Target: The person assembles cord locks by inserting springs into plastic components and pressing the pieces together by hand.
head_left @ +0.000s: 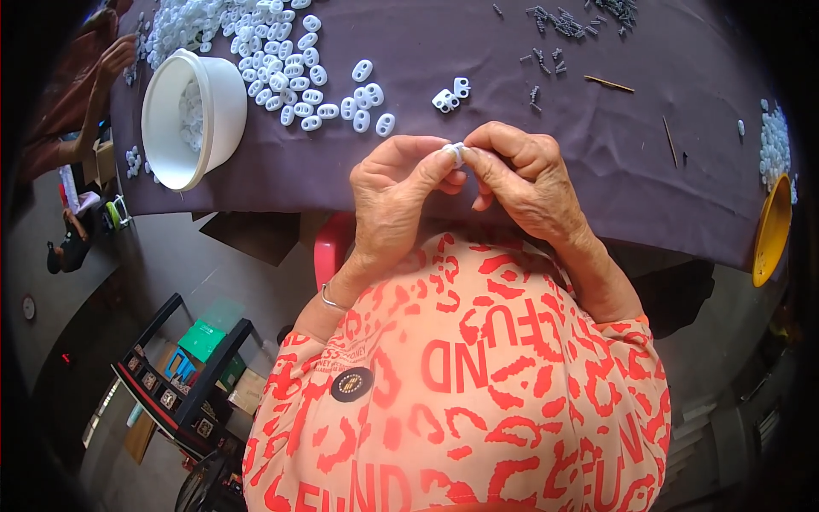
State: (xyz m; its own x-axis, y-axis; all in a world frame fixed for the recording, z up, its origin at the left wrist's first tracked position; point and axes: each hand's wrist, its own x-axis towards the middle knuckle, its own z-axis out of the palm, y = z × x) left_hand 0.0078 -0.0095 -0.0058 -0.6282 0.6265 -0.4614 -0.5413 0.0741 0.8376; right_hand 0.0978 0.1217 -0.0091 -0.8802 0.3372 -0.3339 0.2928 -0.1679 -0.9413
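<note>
At the table's near edge, my left hand [388, 189] and my right hand [533, 181] meet, thumbs and fingers pinched on one small white plastic cord lock [457, 154]. Fingertips cover most of it. Just beyond them lie two or three white cord-lock parts [444, 101] close together. Farther left, many oval white two-hole cord-lock pieces [312, 98] are spread in a loose heap. Small dark metal springs [563, 23] are scattered at the far right of my hands.
A white tub [235, 115] holding white pieces lies tipped at the left. Thin brown sticks [609, 84] rest on the dark tablecloth [546, 94]. At the right edge are a yellow bowl [772, 230] and a white pile [775, 147]. Another person's hand [119, 58] reaches in from the left.
</note>
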